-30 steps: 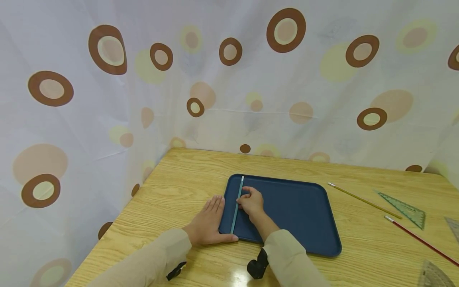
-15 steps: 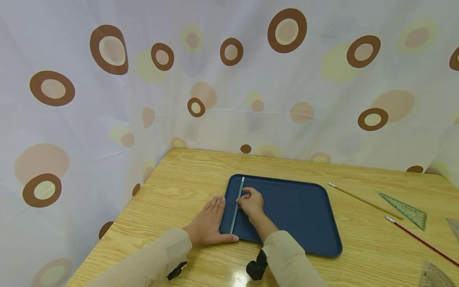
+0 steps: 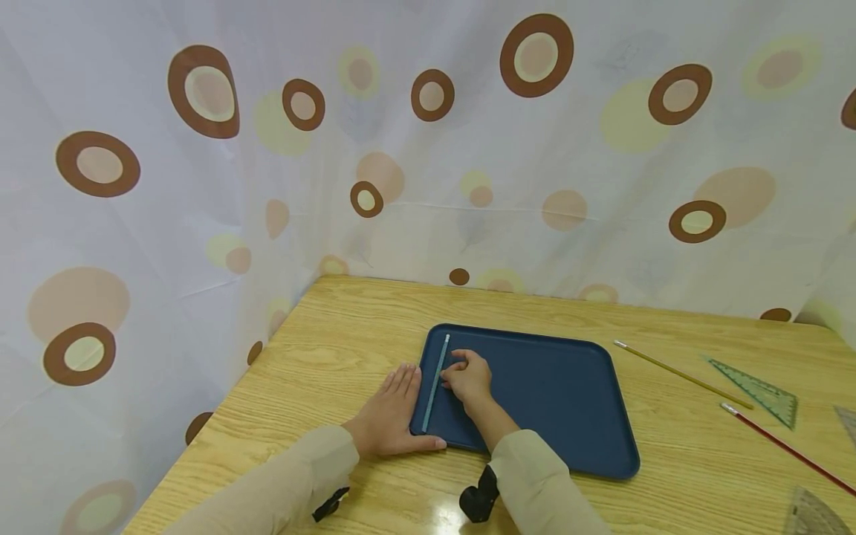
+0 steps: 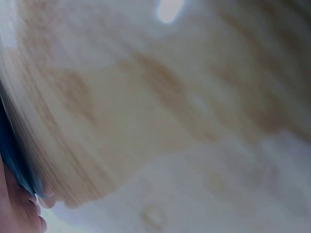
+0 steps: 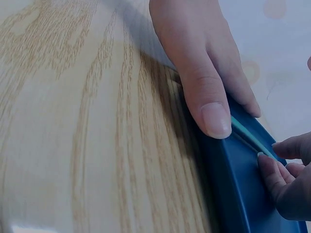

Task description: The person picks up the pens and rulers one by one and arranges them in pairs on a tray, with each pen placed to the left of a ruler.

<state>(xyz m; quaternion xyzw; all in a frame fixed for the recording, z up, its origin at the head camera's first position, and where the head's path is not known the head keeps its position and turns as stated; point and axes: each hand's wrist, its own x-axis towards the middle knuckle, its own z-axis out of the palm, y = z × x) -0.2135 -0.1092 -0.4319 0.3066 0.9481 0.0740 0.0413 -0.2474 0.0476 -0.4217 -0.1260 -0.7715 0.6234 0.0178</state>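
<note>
A teal pencil [image 3: 431,401] with a pale eraser end lies lengthwise inside the dark blue tray [image 3: 542,394], near its left wall. My left hand [image 3: 390,417] rests flat at the tray's near left corner, fingers straight along the left rim and thumb along the front rim. Just right of the pencil, my right hand [image 3: 470,380] hovers low over the tray, fingers loosely bent, thumb and index apart. In the right wrist view the pencil [image 5: 249,132] runs from behind the left thumb toward the right fingertips. The left wrist view catches only the tray edge [image 4: 17,150] and some fingers.
To the right of the tray a yellow pencil [image 3: 682,374] and a red pencil [image 3: 789,449] lie slantwise on the wooden table [image 3: 334,334]. A green set square [image 3: 759,392] is beside them. A clear protractor [image 3: 812,514] is at the near right. A patterned curtain [image 3: 414,245] stands behind.
The teal pencil has left the right fingertips and shifted left, its eraser end dropping nearer and lower into the tray. Both hands stay almost where they were.
</note>
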